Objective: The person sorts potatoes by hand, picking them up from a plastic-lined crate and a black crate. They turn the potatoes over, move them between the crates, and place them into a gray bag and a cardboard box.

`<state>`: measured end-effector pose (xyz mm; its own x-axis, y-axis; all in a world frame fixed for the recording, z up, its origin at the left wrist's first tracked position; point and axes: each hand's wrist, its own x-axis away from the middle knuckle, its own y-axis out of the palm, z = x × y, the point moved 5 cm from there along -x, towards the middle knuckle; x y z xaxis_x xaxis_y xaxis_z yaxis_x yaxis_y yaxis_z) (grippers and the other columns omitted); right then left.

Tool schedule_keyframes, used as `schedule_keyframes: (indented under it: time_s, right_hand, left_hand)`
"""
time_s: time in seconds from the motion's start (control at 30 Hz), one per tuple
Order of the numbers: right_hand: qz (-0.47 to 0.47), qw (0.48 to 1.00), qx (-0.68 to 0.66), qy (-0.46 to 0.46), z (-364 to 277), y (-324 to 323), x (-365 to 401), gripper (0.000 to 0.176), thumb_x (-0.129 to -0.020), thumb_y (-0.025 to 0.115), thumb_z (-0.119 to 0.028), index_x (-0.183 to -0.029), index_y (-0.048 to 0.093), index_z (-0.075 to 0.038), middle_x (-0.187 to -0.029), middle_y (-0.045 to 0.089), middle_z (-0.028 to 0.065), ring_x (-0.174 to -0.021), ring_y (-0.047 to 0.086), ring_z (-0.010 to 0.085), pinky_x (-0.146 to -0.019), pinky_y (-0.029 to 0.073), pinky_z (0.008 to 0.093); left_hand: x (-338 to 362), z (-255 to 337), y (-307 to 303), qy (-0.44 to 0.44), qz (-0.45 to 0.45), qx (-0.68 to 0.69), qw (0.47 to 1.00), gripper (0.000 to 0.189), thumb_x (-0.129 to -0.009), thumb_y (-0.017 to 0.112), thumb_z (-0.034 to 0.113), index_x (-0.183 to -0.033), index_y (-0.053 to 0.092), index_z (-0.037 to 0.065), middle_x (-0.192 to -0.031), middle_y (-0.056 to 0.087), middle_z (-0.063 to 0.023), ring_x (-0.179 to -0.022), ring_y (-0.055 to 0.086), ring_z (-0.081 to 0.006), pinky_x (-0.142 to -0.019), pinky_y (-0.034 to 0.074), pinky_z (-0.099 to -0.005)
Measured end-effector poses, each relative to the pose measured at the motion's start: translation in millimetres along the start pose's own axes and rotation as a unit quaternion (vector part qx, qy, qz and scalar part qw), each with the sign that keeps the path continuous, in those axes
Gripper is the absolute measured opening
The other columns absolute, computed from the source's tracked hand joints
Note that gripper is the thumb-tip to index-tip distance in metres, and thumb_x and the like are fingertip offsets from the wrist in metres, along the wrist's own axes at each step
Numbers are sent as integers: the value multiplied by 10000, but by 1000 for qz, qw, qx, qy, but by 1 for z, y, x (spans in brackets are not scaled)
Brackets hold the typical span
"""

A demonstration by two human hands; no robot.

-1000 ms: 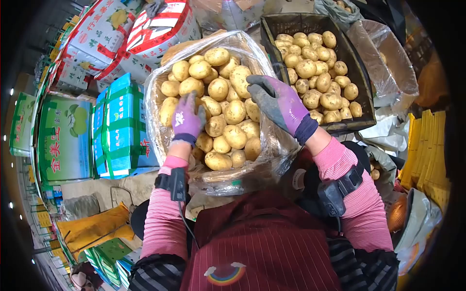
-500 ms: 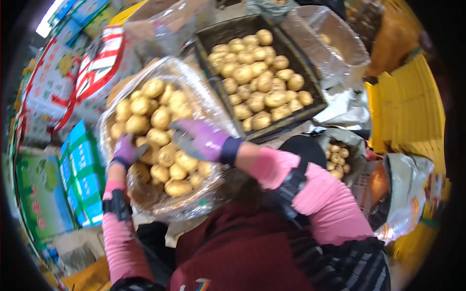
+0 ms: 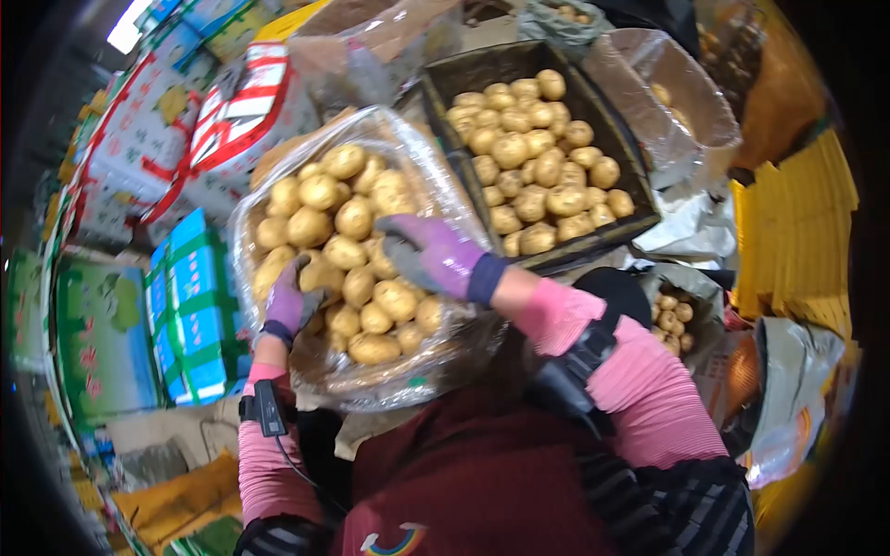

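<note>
A cardboard box lined with clear plastic (image 3: 428, 148) holds a heap of pale yellow potatoes (image 3: 354, 219) in front of me. My left hand (image 3: 289, 295), in a purple and grey glove, rests at the heap's left side. Its thumb and fingers are apart beside a potato (image 3: 321, 274). Over the right part of the heap, my right hand (image 3: 434, 254) wears the same kind of glove. Its fingers are stretched out and apart, close to or touching the potatoes; their undersides are hidden. Neither hand visibly lifts a potato.
Behind to the right stands a dark crate (image 3: 567, 243) of potatoes. A plastic-lined box (image 3: 640, 139) and a grey bag of small potatoes (image 3: 669, 320) lie farther right. On the left are a blue carton with green straps (image 3: 190, 310) and red-and-white printed boxes (image 3: 139, 139). Yellow stacked material (image 3: 793, 241) stands far right.
The whole view has shifted, so everything appears farther right. Both hands stay at nearly the same places over the potatoes; the right hand's fingers have shifted slightly.
</note>
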<state>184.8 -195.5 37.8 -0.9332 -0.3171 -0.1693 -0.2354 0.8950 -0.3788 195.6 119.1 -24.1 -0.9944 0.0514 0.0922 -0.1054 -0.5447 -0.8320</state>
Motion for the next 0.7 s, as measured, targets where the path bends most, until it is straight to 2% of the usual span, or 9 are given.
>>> schedule_keyframes:
  time_s: [0.17, 0.3, 0.37, 0.4, 0.43, 0.5, 0.57, 0.63, 0.7]
  right_hand:
    - [-62, 998, -15, -4, -10, -3, 10, 599, -941, 667, -246, -1481, 496, -51, -1320, 639, 246, -1240, 621, 372, -1053, 495, 443]
    - [-59, 972, 82, -211, -46, 6, 20, 801, -871, 773, -302, -1544, 405, -70, -1422, 563, 244, -1309, 565, 381, -1100, 455, 461]
    - [-46, 956, 108, -268, -65, 5, 30, 840, -845, 810, -321, -1541, 409, -76, -1434, 551, 239, -1314, 562, 368, -1102, 452, 452]
    - [-82, 980, 6, -183, -64, 0, 30, 836, -835, 824, -323, -1526, 426, -70, -1389, 582, 227, -1281, 585, 340, -1082, 469, 441]
    - [-115, 984, -96, -96, -63, -5, 31, 832, -826, 837, -326, -1510, 444, -63, -1344, 613, 216, -1247, 609, 312, -1061, 486, 429]
    - [-106, 955, -258, 100, -57, -32, 33, 685, -883, 796, -317, -1439, 522, -27, -1224, 685, 112, -1107, 671, 188, -948, 555, 334]
    - [-81, 865, -482, 115, -50, -57, 39, 620, -934, 740, -354, -1423, 542, -30, -1263, 671, 95, -1101, 672, 164, -943, 556, 297]
    - [-12, 871, -462, 167, -35, -98, 48, 620, -951, 695, -449, -1420, 547, -71, -1217, 702, 95, -1009, 726, 211, -795, 631, 333]
    - [98, 870, -441, 196, -17, -144, 61, 636, -930, 705, -495, -1413, 545, -113, -1197, 711, 105, -981, 740, 258, -744, 643, 343]
  left_hand:
    - [51, 42, -54, -121, -6, 458, 880, 554, -934, 701, 245, -1399, 549, -15, -1271, 658, -152, -1106, 683, -243, -947, 565, -354]
    - [60, 84, -44, -103, -126, 592, 789, 580, -1034, 541, 416, -1400, 541, -33, -1290, 666, -173, -1161, 675, -244, -1006, 540, -399]
    - [65, 118, -35, -68, -164, 585, 791, 708, -1033, 451, 579, -1381, 546, -30, -1206, 701, -181, -1055, 718, -263, -834, 609, -364]
    - [68, 131, -33, -17, -183, 554, 812, 788, -1016, 419, 663, -1376, 543, -27, -1151, 721, -192, -984, 743, -289, -745, 631, -348]
    - [68, 142, -22, -88, -296, 681, 663, 840, -999, 389, 718, -1377, 540, -17, -1115, 732, -203, -937, 754, -307, -694, 635, -338]
    - [68, 138, -5, -105, -290, 690, 654, 900, -968, 339, 785, -1387, 535, 12, -1085, 737, -229, -914, 756, -337, -708, 635, -358]
    - [75, 139, 20, -87, -236, 671, 697, 763, -1015, 385, 696, -1391, 535, 50, -1168, 715, -227, -1001, 739, -324, -747, 625, -372]
    - [89, 137, 49, -105, -195, 479, 850, 569, -1071, 466, 510, -1418, 528, 63, -1275, 673, -166, -1133, 685, -261, -889, 579, -349]
    - [113, 138, 67, 32, -223, 188, 956, 556, -1036, 593, 404, -1459, 511, 53, -1278, 683, -134, -1199, 648, -263, -1005, 516, -340]
